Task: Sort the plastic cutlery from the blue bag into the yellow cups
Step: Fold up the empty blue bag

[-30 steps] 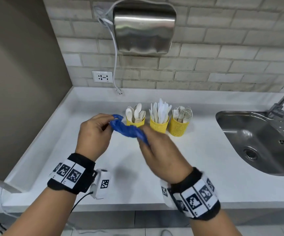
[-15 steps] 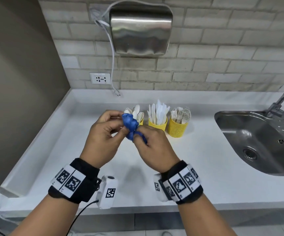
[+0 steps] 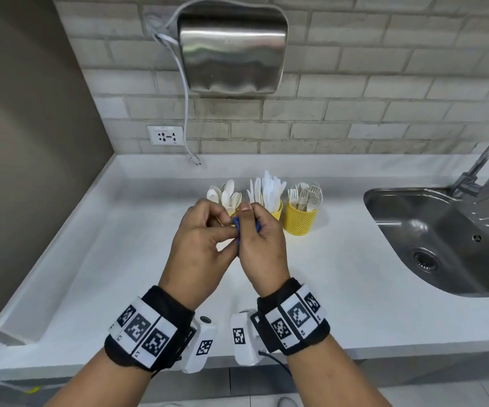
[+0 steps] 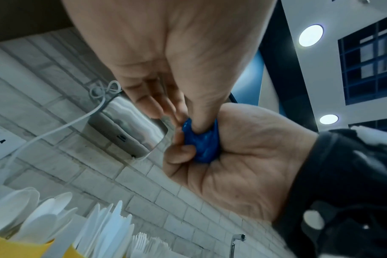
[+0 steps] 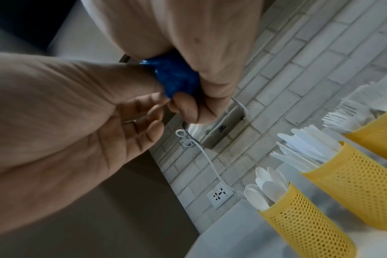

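Presently: blue bag point(image 4: 201, 143) — thin, soft, weightless wad — clenched between left hand point(image 3: 205, 239) and right hand point(image 3: 262, 245); squeezable anywhere.

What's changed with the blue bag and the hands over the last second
The blue bag, a second ago stretched out between the two hands, has been scrunched into a small wad. The left hand and right hand have come together and now both pinch it above the counter. The three yellow cups of spoons, knives and forks have stayed in place, as full as before.
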Demonstrator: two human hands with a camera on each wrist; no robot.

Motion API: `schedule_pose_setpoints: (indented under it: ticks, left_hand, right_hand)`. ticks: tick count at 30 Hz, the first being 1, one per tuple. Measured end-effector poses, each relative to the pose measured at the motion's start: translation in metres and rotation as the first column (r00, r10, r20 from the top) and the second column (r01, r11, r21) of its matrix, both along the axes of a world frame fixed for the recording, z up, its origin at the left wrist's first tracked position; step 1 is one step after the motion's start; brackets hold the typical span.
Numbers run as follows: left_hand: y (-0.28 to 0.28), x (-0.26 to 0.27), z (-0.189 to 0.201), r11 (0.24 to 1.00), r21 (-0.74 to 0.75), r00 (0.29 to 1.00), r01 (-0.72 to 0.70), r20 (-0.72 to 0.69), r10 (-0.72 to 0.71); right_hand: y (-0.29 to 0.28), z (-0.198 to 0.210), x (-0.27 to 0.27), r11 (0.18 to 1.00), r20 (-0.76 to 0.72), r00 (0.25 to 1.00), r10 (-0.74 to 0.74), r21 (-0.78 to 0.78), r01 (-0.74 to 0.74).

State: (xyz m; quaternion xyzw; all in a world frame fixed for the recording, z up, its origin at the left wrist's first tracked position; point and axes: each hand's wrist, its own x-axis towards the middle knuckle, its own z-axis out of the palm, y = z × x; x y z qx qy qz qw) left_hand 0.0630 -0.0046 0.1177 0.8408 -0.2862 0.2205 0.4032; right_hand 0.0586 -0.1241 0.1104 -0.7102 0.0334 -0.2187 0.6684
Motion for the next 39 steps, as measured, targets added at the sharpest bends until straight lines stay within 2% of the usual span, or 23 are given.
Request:
schedule_pose_setpoints:
  ticks: [3,6,8,11,16,18,21,24,26,29,31,32,36,39]
  left_hand:
    - [-0.001,0.001,-0.001,0.999,0.028,0.999,-0.035,0.035,0.034]
    - [-0.003,-0.003,-0.001,0.999,-0.023,0.999,-0.027,0.031,0.028]
    - [-0.004,-0.004,-0.002,0.997,-0.071,0.999,-0.033,0.021,0.034]
    - [-0.003,-0.005,-0.001,0.994,-0.099,0.999,-0.038,0.031,0.041]
    - [0.002,-0.012,-0.002,0.995,0.013,0.989,0.1,0.109,-0.101]
    - [0.001,-0.016,-0.003,0.994,0.018,0.981,0.106,0.161,-0.107]
    - [0.0,-0.022,-0.001,0.996,-0.085,0.971,0.01,0.237,0.01]
    - [-0.001,-0.022,0.003,0.975,-0.22,0.983,-0.019,0.173,0.058]
    - [-0.002,-0.022,0.005,0.963,-0.268,0.993,0.016,0.117,0.017]
    - [-0.007,-0.021,0.006,0.937,-0.341,0.997,0.074,0.004,-0.077]
    - [-0.011,-0.021,0.007,0.918,-0.395,0.99,0.05,-0.1,-0.097]
    - [-0.012,-0.02,0.007,0.921,-0.387,0.99,0.042,-0.106,-0.089]
    - [-0.01,-0.009,0.001,0.987,-0.161,0.996,-0.01,0.083,0.024]
    - [-0.006,-0.007,0.0,0.998,0.013,0.987,-0.054,0.154,0.051]
  right_hand:
    - [0.003,0.001,0.003,0.996,-0.124,0.992,0.013,0.089,-0.002]
    - [0.002,0.003,0.004,0.969,-0.248,0.964,0.099,0.245,-0.036]
    - [0.0,0.004,0.003,0.929,-0.287,0.941,0.179,0.365,-0.065]
    - [-0.003,0.004,0.005,0.9,-0.318,0.924,0.211,0.433,-0.056]
    - [-0.011,0.006,0.008,0.826,-0.291,0.941,0.173,0.564,0.023]
    - [-0.014,0.009,0.009,0.781,-0.27,0.946,0.182,0.624,0.028]
    - [-0.015,0.01,0.01,0.695,-0.207,0.966,0.157,0.718,0.041]
    - [-0.018,0.012,0.011,0.557,-0.143,0.975,0.168,0.83,0.026]
    - [-0.019,0.013,0.012,0.509,-0.135,0.978,0.156,0.86,0.038]
    - [-0.017,0.011,0.011,0.545,-0.146,0.981,0.126,0.837,0.054]
    - [-0.011,0.01,0.01,0.578,-0.132,0.981,0.144,0.816,0.025]
    - [-0.007,0.01,0.008,0.587,-0.12,0.979,0.163,0.81,0.001]
    - [0.006,0.012,0.002,0.615,-0.017,0.975,0.22,0.779,-0.125]
    - [0.007,0.011,-0.003,0.647,-0.018,0.977,0.213,0.752,-0.127]
